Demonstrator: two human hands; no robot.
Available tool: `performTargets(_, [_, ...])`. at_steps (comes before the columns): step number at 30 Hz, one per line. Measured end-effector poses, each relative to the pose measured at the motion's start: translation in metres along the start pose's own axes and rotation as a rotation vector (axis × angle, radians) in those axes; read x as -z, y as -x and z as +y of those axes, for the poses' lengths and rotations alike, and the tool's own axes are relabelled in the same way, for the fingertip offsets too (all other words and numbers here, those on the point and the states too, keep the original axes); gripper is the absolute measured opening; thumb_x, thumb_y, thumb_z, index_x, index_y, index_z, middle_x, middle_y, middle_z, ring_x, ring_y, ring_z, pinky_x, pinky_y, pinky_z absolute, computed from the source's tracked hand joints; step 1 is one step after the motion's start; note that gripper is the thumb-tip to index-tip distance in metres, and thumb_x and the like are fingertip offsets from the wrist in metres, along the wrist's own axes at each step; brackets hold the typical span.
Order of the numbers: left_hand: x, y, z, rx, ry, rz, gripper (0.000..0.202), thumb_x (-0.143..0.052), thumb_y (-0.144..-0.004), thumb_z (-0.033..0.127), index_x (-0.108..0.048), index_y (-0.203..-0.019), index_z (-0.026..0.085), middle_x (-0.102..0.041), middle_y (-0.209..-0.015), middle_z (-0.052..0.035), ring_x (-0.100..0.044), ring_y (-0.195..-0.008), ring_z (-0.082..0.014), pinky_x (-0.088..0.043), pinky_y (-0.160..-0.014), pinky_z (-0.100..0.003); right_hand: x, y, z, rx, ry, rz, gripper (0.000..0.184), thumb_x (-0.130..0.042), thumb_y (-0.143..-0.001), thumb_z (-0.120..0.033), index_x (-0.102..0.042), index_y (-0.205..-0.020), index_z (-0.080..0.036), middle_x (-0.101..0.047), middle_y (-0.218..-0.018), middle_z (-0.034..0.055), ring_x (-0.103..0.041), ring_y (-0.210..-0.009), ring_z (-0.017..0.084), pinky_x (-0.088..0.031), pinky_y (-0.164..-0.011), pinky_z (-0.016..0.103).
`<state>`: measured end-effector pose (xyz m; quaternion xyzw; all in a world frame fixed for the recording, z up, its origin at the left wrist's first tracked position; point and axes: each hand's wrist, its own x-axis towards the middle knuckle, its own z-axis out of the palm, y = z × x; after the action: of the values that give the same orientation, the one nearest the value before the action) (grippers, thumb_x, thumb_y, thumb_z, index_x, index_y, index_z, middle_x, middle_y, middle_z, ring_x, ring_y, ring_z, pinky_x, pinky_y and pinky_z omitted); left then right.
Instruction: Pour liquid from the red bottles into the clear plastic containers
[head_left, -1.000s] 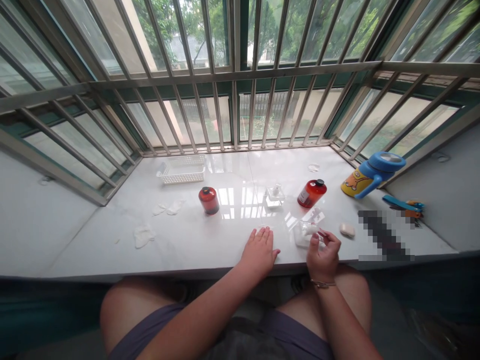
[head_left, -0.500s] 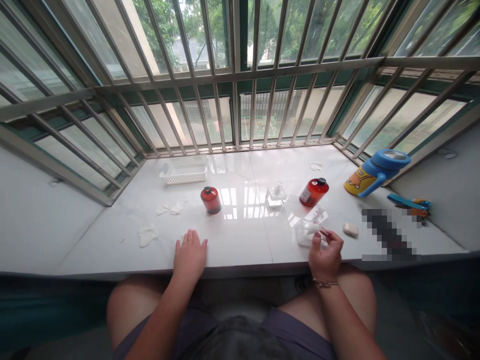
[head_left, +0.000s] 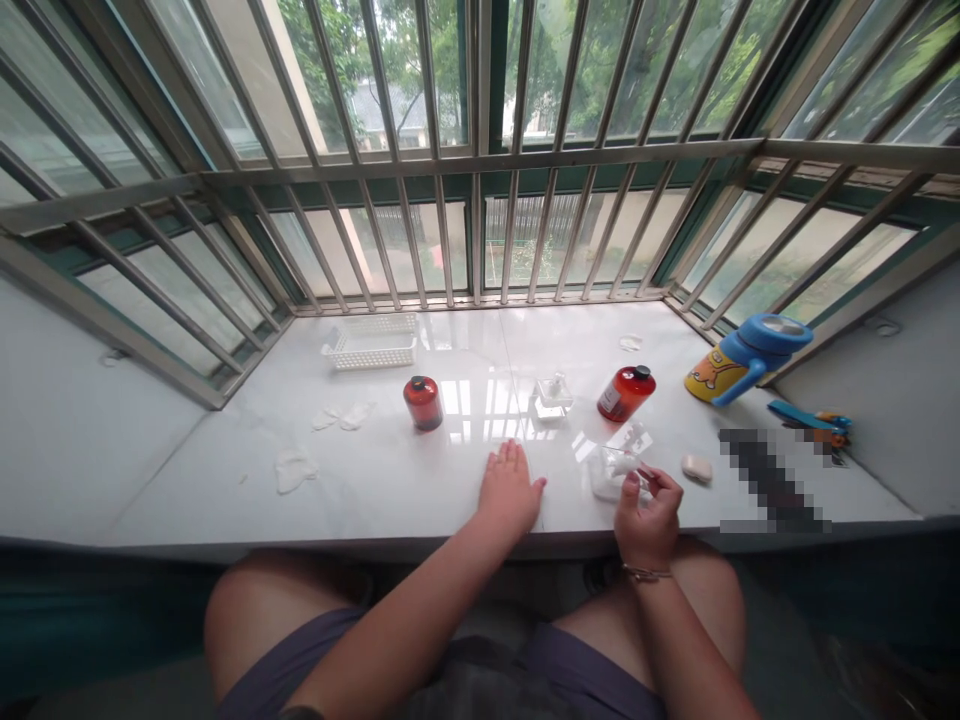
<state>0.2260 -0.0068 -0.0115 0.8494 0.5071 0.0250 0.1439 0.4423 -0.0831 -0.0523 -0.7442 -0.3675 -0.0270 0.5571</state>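
Okay, L hand (head_left: 510, 490) lies open, flat on the sill (head_left: 225, 480); R hand (head_left: 649, 520) is curled at the clear tub (head_left: 611, 473), and I can't tell if it's gripping anything.

A home: marble windowsill (head_left: 390, 500), barred windows (head_left: 480, 158)

We record two bare hands at the front edge of the white stone windowsill (head_left: 187, 480). Our left hand (head_left: 510, 492) lies flat, palm down, on top of the sill and just back from that edge, its fingers (head_left: 510, 460) slightly spread. Our left forearm (head_left: 405, 605) slants up from the lower left and crosses over the edge. Our right hand (head_left: 649, 520) is raised, its fingers (head_left: 645, 482) curled inward and pinched toward the thumb, well to the right of the left hand. Our right wrist (head_left: 646, 562) wears a thin bracelet (head_left: 645, 574) and sits just over the edge.
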Motion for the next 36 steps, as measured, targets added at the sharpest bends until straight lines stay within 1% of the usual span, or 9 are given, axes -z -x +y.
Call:
performTargets(3, [-0.013, -0.005, 0.035, -0.192, 0.021, -0.039, 0.081, -0.035, -0.11, 0.058, -0.033, -0.168, 0.002, -0.028, -0.177, -0.0215, -0.026, -0.167, -0.0324, -0.024, -0.137, -0.051, 0.0, 0.0, 0.001, -0.003, 0.002, -0.004, 0.063, -0.057, -0.096, -0.073, -0.056, -0.125, -0.018, -0.068, -0.121, 0.0182, -0.069, -0.111, 0.033, -0.053, -0.098, 0.05])
performTargets(6, [-0.011, -0.006, 0.036, -0.201, 0.011, -0.026, 0.073, -0.03, -0.112, 0.052, -0.034, -0.169, 0.006, -0.032, -0.176, -0.0176, -0.03, -0.166, -0.0292, -0.022, -0.138, -0.05, 0.0, 0.0, 0.001, -0.005, 0.007, -0.005, 0.064, -0.056, -0.095, -0.074, -0.056, -0.124, -0.018, -0.068, -0.12, 0.0182, -0.069, -0.109, 0.033, -0.054, -0.097, 0.05])
performTargets(13, [0.024, -0.016, -0.053, 0.31, -0.127, 0.046, 0.065, -0.036, -0.111, 0.036, -0.038, -0.166, 0.002, -0.033, -0.174, -0.0233, -0.034, -0.164, -0.0334, -0.021, -0.137, -0.052, -0.001, 0.0, 0.003, 0.01, -0.011, 0.01, 0.061, -0.058, -0.096, -0.072, -0.057, -0.126, -0.018, -0.069, -0.121, 0.0175, -0.07, -0.11, 0.032, -0.054, -0.097, 0.049])
performTargets(17, [0.034, -0.023, -0.081, 0.36, -0.137, 0.057, 0.064, -0.031, -0.112, 0.034, -0.039, -0.165, -0.001, -0.034, -0.173, -0.0271, -0.036, -0.163, -0.0349, -0.021, -0.137, -0.053, -0.003, 0.0, 0.002, 0.013, -0.02, 0.025, 0.061, -0.058, -0.097, -0.072, -0.057, -0.125, -0.018, -0.068, -0.122, 0.0179, -0.07, -0.11, 0.032, -0.054, -0.097, 0.049])
performTargets(21, [0.027, -0.039, -0.058, 0.283, -0.109, 0.035, 0.067, -0.029, -0.112, 0.035, -0.035, -0.164, -0.007, -0.029, -0.173, -0.0313, -0.03, -0.165, -0.0386, -0.023, -0.136, -0.056, -0.003, 0.0, 0.003, 0.018, -0.017, 0.027, 0.059, -0.058, -0.097, -0.07, -0.057, -0.125, -0.018, -0.069, -0.122, 0.0179, -0.071, -0.11, 0.032, -0.054, -0.098, 0.049])
performTargets(25, [0.013, -0.05, -0.003, -0.005, -0.048, -0.015, 0.065, -0.032, -0.112, 0.034, -0.035, -0.166, -0.001, -0.03, -0.176, -0.0225, -0.028, -0.166, -0.0321, -0.023, -0.137, -0.049, -0.003, 0.0, 0.003, 0.028, -0.015, 0.017, 0.056, -0.058, -0.098, -0.068, -0.056, -0.125, -0.019, -0.07, -0.121, 0.0173, -0.072, -0.11, 0.032, -0.055, -0.098, 0.049])
performTargets(29, [-0.001, -0.04, 0.043, -0.276, -0.001, -0.054, 0.064, -0.033, -0.113, 0.042, -0.038, -0.167, 0.007, -0.035, -0.176, -0.0141, -0.03, -0.166, -0.0247, -0.023, -0.137, -0.041, -0.002, 0.001, 0.004, 0.026, -0.008, 0.012, 0.056, -0.058, -0.098, -0.067, -0.056, -0.126, -0.018, -0.07, -0.121, 0.0177, -0.071, -0.11, 0.032, -0.054, -0.097, 0.049])
performTargets(32, [-0.01, -0.019, 0.049, -0.397, -0.003, -0.026, 0.063, -0.028, -0.114, 0.04, -0.037, -0.166, 0.006, -0.036, -0.176, -0.0163, -0.033, -0.165, -0.0275, -0.026, -0.136, -0.046, -0.001, 0.001, 0.005, 0.021, -0.009, 0.005, 0.056, -0.058, -0.099, -0.066, -0.056, -0.127, -0.018, -0.069, -0.122, 0.0175, -0.07, -0.111, 0.032, -0.054, -0.098, 0.049])
performTargets(36, [-0.016, 0.022, 0.02, -0.378, -0.058, 0.046, 0.062, -0.029, -0.114, 0.039, -0.039, -0.166, 0.008, -0.043, -0.172, -0.0172, -0.039, -0.162, -0.0286, -0.03, -0.134, -0.048, -0.001, 0.002, 0.007, 0.018, -0.004, 0.0, 0.057, -0.058, -0.098, -0.067, -0.056, -0.127, -0.018, -0.069, -0.122, 0.0174, -0.07, -0.111, 0.032, -0.054, -0.098, 0.049])
